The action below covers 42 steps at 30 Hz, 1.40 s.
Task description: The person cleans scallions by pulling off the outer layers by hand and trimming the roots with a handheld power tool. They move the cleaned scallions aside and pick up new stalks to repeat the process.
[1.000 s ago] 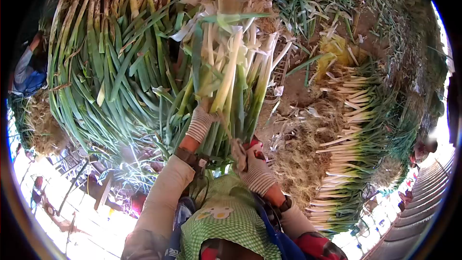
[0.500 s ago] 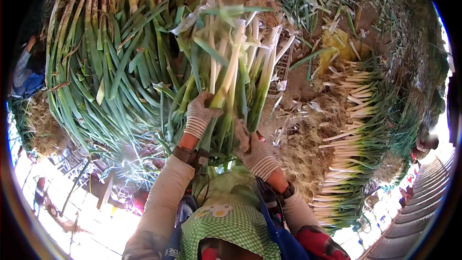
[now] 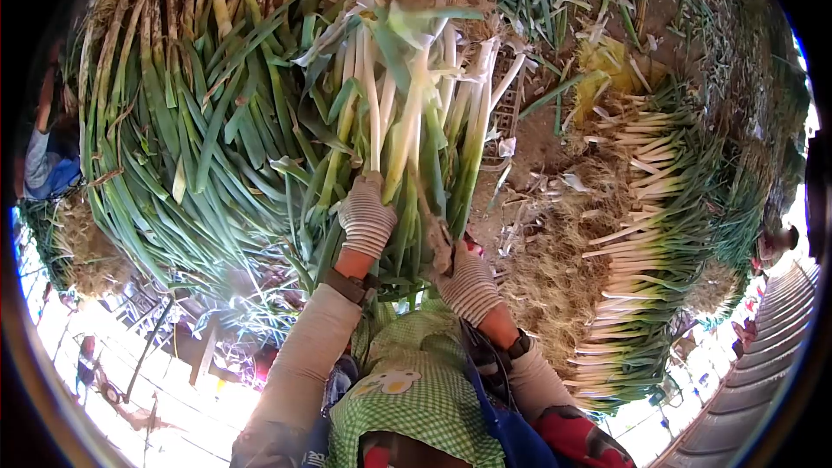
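My left hand (image 3: 367, 215), in a striped glove, is closed on a green onion stalk (image 3: 404, 143) at the near side of the bunch in front of me. My right hand (image 3: 466, 280), in a similar glove, is closed around a muddy handle-like object (image 3: 438, 244) close to the lower leaves. That object's full shape is hard to make out. Pale stems and tangled roots (image 3: 468, 0) of the bunch point away from me. To the left lies a large heap of unpeeled green onions (image 3: 199, 139), their leaves toward me.
On the right, a long row of cleaned green onions (image 3: 637, 273) lies beside a pile of cut roots (image 3: 555, 277). Yellow netting (image 3: 611, 74) and leaf scraps lie beyond. A co-worker's blue-clad arm (image 3: 54, 165) shows at the far left.
My left hand has shifted slightly right and turned, its fingers now pointing up along the stalks. My right hand has hardly moved. The whole view has shifted slightly.
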Available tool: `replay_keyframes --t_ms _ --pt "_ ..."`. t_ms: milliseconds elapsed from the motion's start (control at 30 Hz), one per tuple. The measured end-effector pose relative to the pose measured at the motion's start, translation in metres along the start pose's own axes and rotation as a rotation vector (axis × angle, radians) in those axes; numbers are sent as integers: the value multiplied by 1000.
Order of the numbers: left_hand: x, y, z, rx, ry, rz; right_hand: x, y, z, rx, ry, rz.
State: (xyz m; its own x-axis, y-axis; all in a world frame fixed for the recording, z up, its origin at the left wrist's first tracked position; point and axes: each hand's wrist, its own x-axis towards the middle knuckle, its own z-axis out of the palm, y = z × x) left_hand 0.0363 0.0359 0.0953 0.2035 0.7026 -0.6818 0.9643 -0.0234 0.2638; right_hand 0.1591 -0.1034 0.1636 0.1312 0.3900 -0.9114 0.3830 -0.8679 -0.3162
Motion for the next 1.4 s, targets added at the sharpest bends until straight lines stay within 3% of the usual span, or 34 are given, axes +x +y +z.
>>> replay_keyframes --t_ms 33,133,167,333,533,567,633,700,767,933,1000,1200,1333,1400 --pt "0 -1 7 -7 8 7 2 -4 -2 -80 -60 38" --pt "0 6 11 -6 -15 3 28 -11 -9 -148 40 90" --pt "0 6 11 -23 -17 -5 48 -7 -11 -62 36 149" --pt "1 -2 20 -194 35 24 92 -32 -51 -121 127 121" --pt "10 -26 3 -1238 -379 -161 73 -32 -57 -114 196 11" --pt "9 -25 -2 -1280 -360 -143 63 -31 -53 -144 202 10" --pt "11 -22 -10 -1335 -362 -122 62 24 5 60 144 -64" --pt "11 -23 -10 -1397 -361 -92 38 29 17 46 42 -33" --pt "10 -21 -20 -1460 -386 -79 -19 -19 -16 -184 -95 100" --pt "8 -33 -27 -1483 -568 -48 -17 5 -4 -122 58 20" --pt "15 -28 -31 -1439 -528 -29 2 -12 -17 -212 81 78" --pt "-2 -33 -10 -1379 -439 32 96 -47 -50 -126 303 -14" --pt "-16 -36 -10 -1415 -526 -29 145 -44 -68 -145 426 -153" --pt "-22 -39 -9 -1531 -544 -38 140 -39 -63 -151 324 -145"
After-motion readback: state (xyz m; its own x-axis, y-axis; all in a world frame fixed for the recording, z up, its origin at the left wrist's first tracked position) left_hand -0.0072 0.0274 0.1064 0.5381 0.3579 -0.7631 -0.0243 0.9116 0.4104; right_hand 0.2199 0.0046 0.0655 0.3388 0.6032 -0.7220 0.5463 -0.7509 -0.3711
